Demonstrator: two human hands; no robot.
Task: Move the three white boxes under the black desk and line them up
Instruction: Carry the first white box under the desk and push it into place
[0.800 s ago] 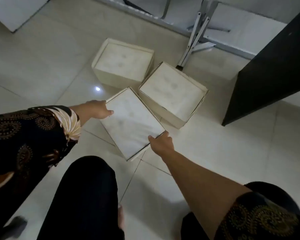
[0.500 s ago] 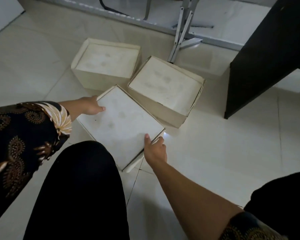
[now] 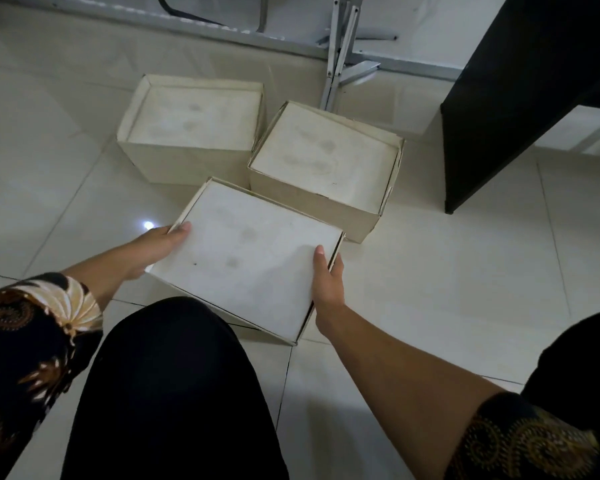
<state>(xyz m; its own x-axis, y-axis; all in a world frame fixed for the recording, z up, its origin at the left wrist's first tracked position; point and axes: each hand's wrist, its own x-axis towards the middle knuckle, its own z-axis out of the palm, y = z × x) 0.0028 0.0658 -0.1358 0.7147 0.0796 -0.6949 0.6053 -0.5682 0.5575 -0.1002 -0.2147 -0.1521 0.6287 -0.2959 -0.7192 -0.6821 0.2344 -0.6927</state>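
Note:
Three white boxes stand close together on the tiled floor. The nearest box (image 3: 250, 254) lies in the middle, turned at an angle. My left hand (image 3: 156, 245) grips its left side, thumb over the top edge. My right hand (image 3: 328, 282) grips its right side, thumb on the lid. A second box (image 3: 194, 123) stands behind it to the left. The third box (image 3: 323, 157) stands behind it to the right, touching the nearest box's far corner. The black desk (image 3: 499, 98) rises at the upper right, its side panel reaching the floor.
A folding metal stand leg (image 3: 340, 53) rests on the floor between the far boxes and the desk. A grey floor rail (image 3: 187, 26) runs along the back. My black-clad knee (image 3: 174, 386) fills the foreground below the nearest box. Bare tiles (image 3: 447, 271) lie right of the boxes.
Both hands have closed around the nearest box's sides, and the box has turned and come closer to me. The view has dropped lower and nearer.

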